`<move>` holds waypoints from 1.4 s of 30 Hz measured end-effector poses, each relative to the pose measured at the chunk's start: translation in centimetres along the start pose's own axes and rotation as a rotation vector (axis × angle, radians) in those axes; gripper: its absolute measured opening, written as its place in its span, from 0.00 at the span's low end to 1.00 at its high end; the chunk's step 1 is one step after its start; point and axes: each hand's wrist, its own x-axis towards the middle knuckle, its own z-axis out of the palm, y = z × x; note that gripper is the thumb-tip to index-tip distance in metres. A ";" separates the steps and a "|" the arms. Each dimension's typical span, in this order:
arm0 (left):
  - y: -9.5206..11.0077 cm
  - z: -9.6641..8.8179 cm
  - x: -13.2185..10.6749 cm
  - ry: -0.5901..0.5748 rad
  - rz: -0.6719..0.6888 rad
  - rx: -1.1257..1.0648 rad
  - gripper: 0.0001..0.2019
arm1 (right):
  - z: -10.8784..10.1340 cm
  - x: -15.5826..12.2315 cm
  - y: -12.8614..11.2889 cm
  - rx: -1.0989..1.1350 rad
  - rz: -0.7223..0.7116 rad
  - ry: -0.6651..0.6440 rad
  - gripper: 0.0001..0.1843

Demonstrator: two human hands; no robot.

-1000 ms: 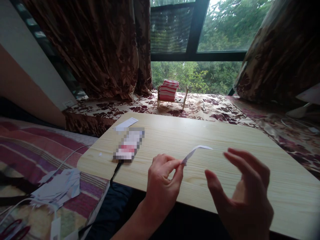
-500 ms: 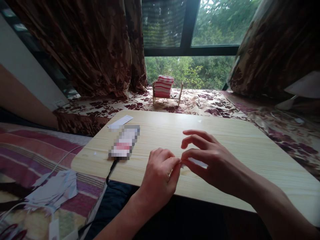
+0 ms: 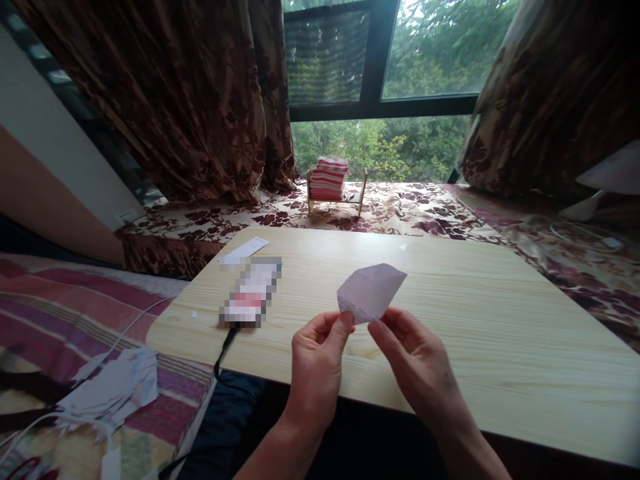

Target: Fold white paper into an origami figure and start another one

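Observation:
A small piece of folded paper (image 3: 373, 291), pale and many-sided with a pointed right corner, is held up over the front of the wooden table (image 3: 480, 320). My left hand (image 3: 320, 360) pinches its lower left edge between thumb and fingers. At the lower right edge, my right hand (image 3: 417, 357) grips it the same way, thumb towards me. The fingertips behind the paper are partly hidden.
A blurred-out phone-like object (image 3: 251, 293) with a black cable lies on the table's left, near a white paper strip (image 3: 245, 250). Paper scraps (image 3: 115, 387) lie on the striped bedding. Folded pink-striped cloths (image 3: 329, 179) sit on a small wooden rack by the window.
The paper, mostly hidden by my hands before, is now raised and faces me. My right hand has turned and closed its spread fingers on it; my left hand has turned more upright.

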 end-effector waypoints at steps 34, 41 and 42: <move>0.3 -0.5 0.1 -0.082 -0.087 0.075 0.12 | 0.8 2.1 1.3 0.259 0.084 0.079 0.15; 1.1 -0.5 0.0 -0.080 -0.405 -0.297 0.14 | 0.5 0.8 -0.1 0.073 -0.028 -0.104 0.12; 1.2 -0.4 -0.2 -0.106 -0.432 -0.317 0.14 | 0.8 0.6 -0.3 0.082 -0.035 -0.119 0.12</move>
